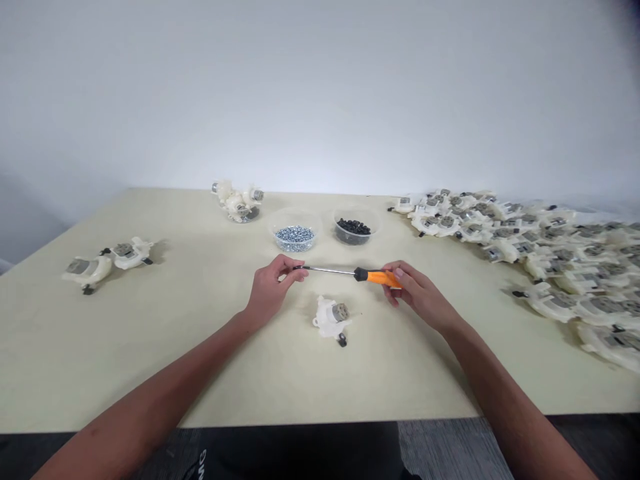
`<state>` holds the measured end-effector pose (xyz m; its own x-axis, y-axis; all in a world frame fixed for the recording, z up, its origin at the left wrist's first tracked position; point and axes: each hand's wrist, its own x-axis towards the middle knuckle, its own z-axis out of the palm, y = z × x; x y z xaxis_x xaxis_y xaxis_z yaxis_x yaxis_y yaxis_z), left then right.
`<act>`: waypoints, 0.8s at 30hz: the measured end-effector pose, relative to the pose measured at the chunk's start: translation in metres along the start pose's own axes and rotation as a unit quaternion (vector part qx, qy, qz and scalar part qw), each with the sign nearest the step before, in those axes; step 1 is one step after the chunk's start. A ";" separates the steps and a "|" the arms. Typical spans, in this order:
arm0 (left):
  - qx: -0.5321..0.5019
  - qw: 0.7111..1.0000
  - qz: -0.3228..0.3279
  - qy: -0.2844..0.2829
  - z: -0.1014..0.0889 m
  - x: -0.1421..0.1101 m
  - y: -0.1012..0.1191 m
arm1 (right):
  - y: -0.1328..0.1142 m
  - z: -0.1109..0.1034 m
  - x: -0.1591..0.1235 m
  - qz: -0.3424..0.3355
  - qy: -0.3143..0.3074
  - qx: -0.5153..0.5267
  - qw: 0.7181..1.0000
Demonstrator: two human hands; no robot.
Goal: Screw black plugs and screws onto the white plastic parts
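My right hand (413, 287) is wrapped around the orange and black handle of a screwdriver (383, 277), held nearly level above the table with its shaft pointing left. At the shaft's end, my left hand (274, 285) pinches a small dark piece (299, 267) between thumb and forefinger. Whether that piece is separate or the screwdriver's own dark tip, I cannot tell. Below and between both hands, a white plastic housing with a round grey motor (332, 317) lies on the table, a black bit at its lower end.
Behind my hands stand a clear bowl of silvery screws (295, 237) and a clear bowl of small black parts (353, 231). More motor housings are piled along the right (550, 250). Two lie at left (127, 253), and a small heap (237, 200) sits at the back.
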<state>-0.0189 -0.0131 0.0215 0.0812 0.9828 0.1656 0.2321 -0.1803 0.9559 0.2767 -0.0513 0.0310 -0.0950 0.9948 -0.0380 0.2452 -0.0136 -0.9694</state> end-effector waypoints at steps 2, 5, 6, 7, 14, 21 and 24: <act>-0.010 1.000 -0.004 0.001 0.001 0.000 -0.001 | 0.002 0.000 0.001 -0.017 0.008 0.021 1.000; -0.018 1.000 -0.007 -0.005 0.002 0.000 -0.001 | 0.001 0.000 0.001 -0.011 0.028 -0.012 0.999; -0.016 1.000 -0.006 -0.006 0.002 0.000 -0.001 | 0.000 0.000 0.001 -0.006 0.030 -0.020 0.999; -0.014 1.000 -0.005 -0.006 0.002 0.000 -0.001 | -0.001 0.000 0.001 -0.002 0.029 -0.026 0.999; 0.007 1.000 -0.007 -0.013 0.002 -0.001 0.001 | -0.004 0.001 -0.001 0.035 0.021 -0.037 0.998; -0.006 1.000 -0.003 -0.002 0.001 0.000 -0.002 | 0.003 0.000 0.002 -0.031 -0.008 0.144 0.989; 0.008 1.000 -0.002 -0.009 0.002 -0.002 -0.001 | 0.004 -0.001 0.003 -0.019 0.041 0.108 0.993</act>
<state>-0.0173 -0.0145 0.0198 0.0984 0.9826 0.1576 0.2484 -0.1776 0.9522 0.2780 -0.0485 0.0273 -0.0189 0.9998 0.0104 0.0287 0.0109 -0.9995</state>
